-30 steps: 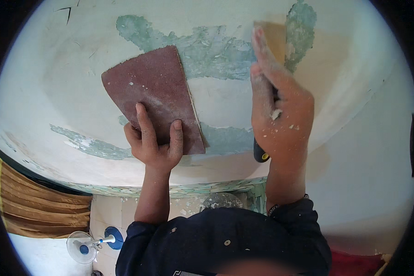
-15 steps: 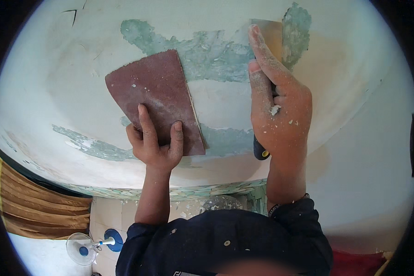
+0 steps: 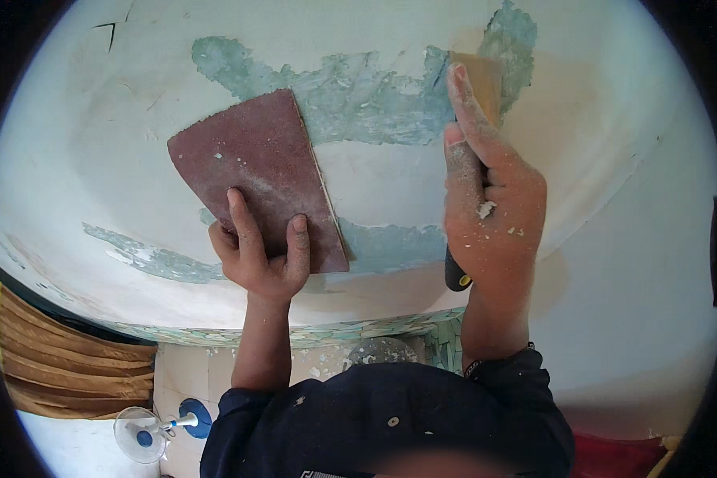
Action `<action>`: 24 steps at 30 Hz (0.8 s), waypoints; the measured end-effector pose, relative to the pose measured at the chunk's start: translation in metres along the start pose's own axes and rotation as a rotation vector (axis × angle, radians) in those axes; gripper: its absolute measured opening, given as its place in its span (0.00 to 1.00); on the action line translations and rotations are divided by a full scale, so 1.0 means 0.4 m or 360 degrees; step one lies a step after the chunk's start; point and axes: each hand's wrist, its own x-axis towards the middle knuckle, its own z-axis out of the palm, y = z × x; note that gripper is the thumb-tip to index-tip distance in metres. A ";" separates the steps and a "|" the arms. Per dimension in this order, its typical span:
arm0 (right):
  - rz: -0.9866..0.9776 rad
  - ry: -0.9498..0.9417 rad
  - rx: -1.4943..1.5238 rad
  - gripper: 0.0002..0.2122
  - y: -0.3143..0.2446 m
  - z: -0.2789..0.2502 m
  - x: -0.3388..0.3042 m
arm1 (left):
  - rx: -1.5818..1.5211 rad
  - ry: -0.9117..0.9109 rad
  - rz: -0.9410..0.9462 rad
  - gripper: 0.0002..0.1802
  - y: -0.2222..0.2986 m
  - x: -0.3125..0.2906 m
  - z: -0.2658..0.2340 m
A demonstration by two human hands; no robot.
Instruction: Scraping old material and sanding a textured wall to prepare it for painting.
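Note:
In my left hand is a folded reddish-brown sheet of sandpaper, dusty and flecked with white crumbs. Its fingers are bent against the sheet, which lies close to the wall. My right hand, dusty too, is wrapped round the dark handle of a putty knife. The index finger stretches along the blade, which is at the wall. Paint chips cling to the back of this hand. Beside the blade, a ragged green patch shows where the pale wall paint is off. Whether the blade touches the wall I cannot tell.
Another green strip runs lower on the wall, above a band of greenish tile. Pale chips lie on the floor below. At the lower left are a brown curtain and a fan. A side wall stands at right.
My right hand and the putty knife have come down and slightly right, baring more of the green patch above the blade. The left hand with the sandpaper has shifted slightly left.

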 end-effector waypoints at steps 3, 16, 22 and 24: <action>0.0044 -0.0035 -0.0050 0.19 0.001 0.006 -0.042 | 0.0033 0.0009 0.0013 0.44 -0.004 -0.003 -0.006; 0.0017 0.0025 -0.0069 0.20 0.012 0.004 -0.034 | 0.0006 0.0040 0.0022 0.44 -0.008 0.000 0.003; -0.0013 -0.0049 -0.0041 0.19 0.054 0.023 -0.086 | 0.0120 0.0109 0.0089 0.41 0.007 0.008 -0.009; -0.0150 -0.0014 -0.0047 0.19 0.064 0.015 -0.100 | 0.0132 -0.0116 -0.0182 0.44 0.045 0.011 -0.022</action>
